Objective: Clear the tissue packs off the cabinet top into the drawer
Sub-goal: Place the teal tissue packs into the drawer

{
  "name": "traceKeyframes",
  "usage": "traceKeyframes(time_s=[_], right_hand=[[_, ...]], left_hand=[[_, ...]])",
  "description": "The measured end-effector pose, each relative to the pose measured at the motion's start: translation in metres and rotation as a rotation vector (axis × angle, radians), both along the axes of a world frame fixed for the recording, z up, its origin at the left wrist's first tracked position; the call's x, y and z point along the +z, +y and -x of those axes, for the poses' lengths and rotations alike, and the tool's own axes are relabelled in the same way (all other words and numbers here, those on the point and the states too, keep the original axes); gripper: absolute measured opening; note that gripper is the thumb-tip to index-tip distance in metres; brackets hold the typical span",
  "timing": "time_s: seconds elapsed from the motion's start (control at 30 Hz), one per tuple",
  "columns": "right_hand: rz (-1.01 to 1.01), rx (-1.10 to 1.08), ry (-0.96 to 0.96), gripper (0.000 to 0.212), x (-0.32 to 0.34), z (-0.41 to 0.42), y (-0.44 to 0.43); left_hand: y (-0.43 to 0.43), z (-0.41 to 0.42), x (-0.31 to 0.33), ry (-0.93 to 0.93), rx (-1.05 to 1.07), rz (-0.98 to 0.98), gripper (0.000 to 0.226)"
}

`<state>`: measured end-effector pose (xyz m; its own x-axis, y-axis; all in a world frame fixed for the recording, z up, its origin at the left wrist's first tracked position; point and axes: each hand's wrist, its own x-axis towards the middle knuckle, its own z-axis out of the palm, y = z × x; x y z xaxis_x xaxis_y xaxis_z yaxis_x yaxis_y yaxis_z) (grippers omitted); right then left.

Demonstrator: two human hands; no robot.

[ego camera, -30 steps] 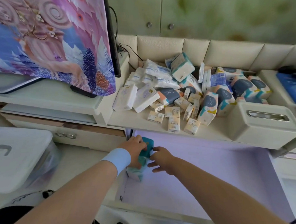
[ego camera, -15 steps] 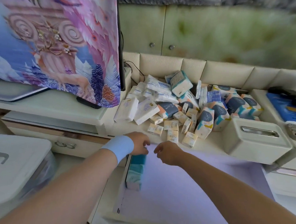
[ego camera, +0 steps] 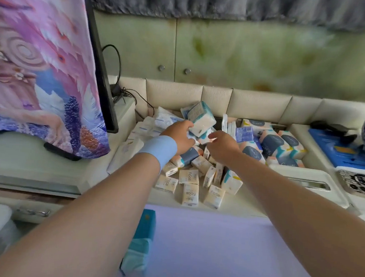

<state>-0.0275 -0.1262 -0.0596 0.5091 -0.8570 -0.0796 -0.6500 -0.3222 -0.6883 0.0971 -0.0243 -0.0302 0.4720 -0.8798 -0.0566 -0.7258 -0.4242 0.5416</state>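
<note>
On the pale cabinet top (ego camera: 102, 165), both hands reach into a heap of soft plastic-wrapped tissue packs (ego camera: 196, 174). The left hand (ego camera: 180, 136), with a light blue band at the wrist, curls its fingers against the lower edge of a blocky white-and-teal tissue pack (ego camera: 201, 120) that sits tilted on top of the heap. The right hand (ego camera: 222, 147) is loosely open just beside it, thumb and fingers touching a pack below; whether it grips is unclear. Small cream packs lie scattered near the front edge. Below, one teal pack (ego camera: 141, 241) stands against the left wall of the open drawer (ego camera: 223, 249), which has a smooth lilac floor.
</note>
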Motion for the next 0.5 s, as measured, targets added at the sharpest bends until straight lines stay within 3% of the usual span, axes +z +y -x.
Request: traceKeyframes(time_s=[0.17,0.33,0.5], right_hand=[[-0.091,-0.137,-0.226,0.052,-0.005,-0.035,-0.042],[-0.491,-0.212,-0.499,0.042,-0.009,-0.056,-0.065],[-0.578,-0.258,-0.527,0.036,-0.016,-0.054,-0.074]], left_hand=[[-0.044,-0.019,-0.013,0.066,0.058,0.102,0.062],[-0.085,-0.028,-0.016,0.298,0.13,0.17,0.072],[-0.093,-0.027,-0.033,0.362,0.188,0.285,0.053]])
